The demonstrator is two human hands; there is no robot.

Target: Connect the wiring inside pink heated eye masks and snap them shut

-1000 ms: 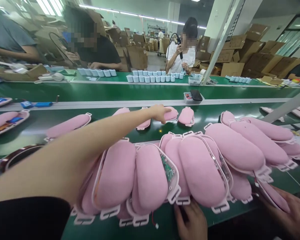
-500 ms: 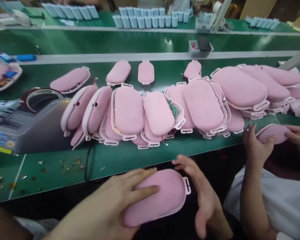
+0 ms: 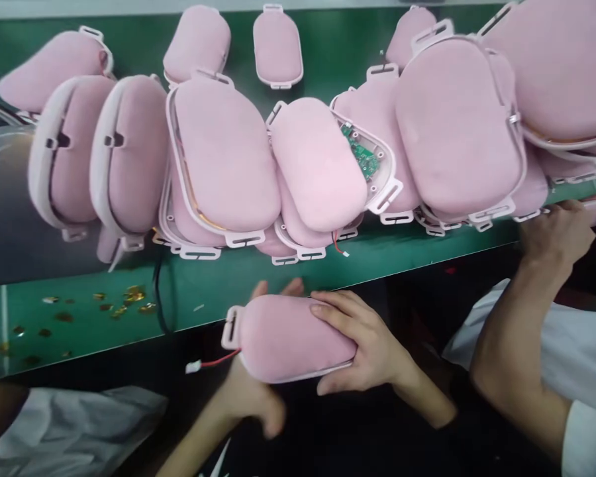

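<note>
A pink oval padded casing [image 3: 293,338], with a pale rim, is held low in front of the bench. Its strap loop [image 3: 231,327] points left, and a thin red lead with a white connector [image 3: 193,366] sticks out from that end. Wrapped over the casing's right end is my right hand [image 3: 365,341], fingers on top and thumb at the lower edge. My left hand [image 3: 253,391] is behind and under the left part, slightly blurred, its thumb apart and fingertips showing beyond the far edge. Whether its palm touches the casing is hidden.
Similar pink casings [image 3: 223,152] lie in an overlapping row on the green bench [image 3: 288,281]; one shows a green circuit board [image 3: 362,156]. Gold scraps [image 3: 129,301] and a black cable [image 3: 157,291] lie at left. A co-worker's hand [image 3: 559,232] is at right.
The casing has passed from my left hand to my right, and its loop end now points left with the lead showing. My left hand has loosened. The view has moved closer to the bench.
</note>
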